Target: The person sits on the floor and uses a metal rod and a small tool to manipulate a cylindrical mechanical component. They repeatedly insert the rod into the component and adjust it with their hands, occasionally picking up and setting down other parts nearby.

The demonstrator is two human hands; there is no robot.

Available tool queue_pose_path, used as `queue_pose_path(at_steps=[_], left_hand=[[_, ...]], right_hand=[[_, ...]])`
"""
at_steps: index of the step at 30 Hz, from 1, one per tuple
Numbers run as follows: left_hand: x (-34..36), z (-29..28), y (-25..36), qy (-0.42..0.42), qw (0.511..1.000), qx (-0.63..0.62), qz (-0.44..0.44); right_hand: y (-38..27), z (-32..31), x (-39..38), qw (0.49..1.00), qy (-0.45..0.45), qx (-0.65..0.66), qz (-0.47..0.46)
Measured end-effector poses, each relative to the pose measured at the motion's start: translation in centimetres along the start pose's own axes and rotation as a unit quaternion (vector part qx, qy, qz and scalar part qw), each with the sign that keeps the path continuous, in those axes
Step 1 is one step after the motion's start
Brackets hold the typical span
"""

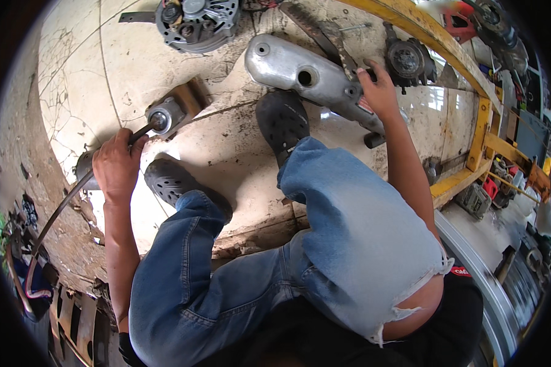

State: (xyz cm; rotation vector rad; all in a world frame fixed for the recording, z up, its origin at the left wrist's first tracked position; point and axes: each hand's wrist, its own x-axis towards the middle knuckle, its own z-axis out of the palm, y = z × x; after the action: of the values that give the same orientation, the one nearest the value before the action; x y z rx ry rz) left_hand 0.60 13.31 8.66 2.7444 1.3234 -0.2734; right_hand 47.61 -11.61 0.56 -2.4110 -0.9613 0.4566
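Note:
My left hand (117, 160) is closed round a long dark rod (63, 208). Its upper end meets the round fitting on a metal block (166, 117), and a dark cylinder (84, 170) lies partly hidden behind that hand. At the upper right, my right hand (378, 92) has curled fingers on the end of a flat, worn metal tool (346, 54). Beside and partly behind that hand lies a long silver metal cover (278, 64) with round holes. A short dark cylindrical piece (373, 139) sits at the cover's lower right end.
A round alternator-like part (196, 24) lies at the top, and a dark housing (405, 60) at right. A yellow steel frame (477, 165) borders the tiled floor (67, 92), with clutter beyond it. My shoes and bent legs occupy the middle; broken ground edges the left.

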Motion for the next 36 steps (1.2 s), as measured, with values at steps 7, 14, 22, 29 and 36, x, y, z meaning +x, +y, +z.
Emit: queue_pose_path(at_steps=[7,14,22,29,36], left_hand=[[0.0,0.7,-0.5,-0.026,1.000,-0.006,0.005],[0.3,-0.2,0.1,-0.087,0.996,0.022,-0.018],[0.8,-0.5,0.2,-0.147,0.987,0.029,-0.055],[0.4,-0.6,0.4,-0.152,0.987,0.020,-0.052],[0.5,-0.2,0.3,-0.124,0.991,0.018,-0.040]], right_hand=[[8.8,-5.6,-10.2,0.974,0.088,0.052,0.203],[7.6,1.5,-21.8,0.965,-0.222,-0.007,0.139],[4.1,8.4,-27.0,0.936,-0.297,-0.141,-0.125],[4.3,5.6,-26.6,0.941,-0.286,-0.127,-0.132],[4.7,7.4,-26.6,0.925,-0.272,-0.186,-0.190]])
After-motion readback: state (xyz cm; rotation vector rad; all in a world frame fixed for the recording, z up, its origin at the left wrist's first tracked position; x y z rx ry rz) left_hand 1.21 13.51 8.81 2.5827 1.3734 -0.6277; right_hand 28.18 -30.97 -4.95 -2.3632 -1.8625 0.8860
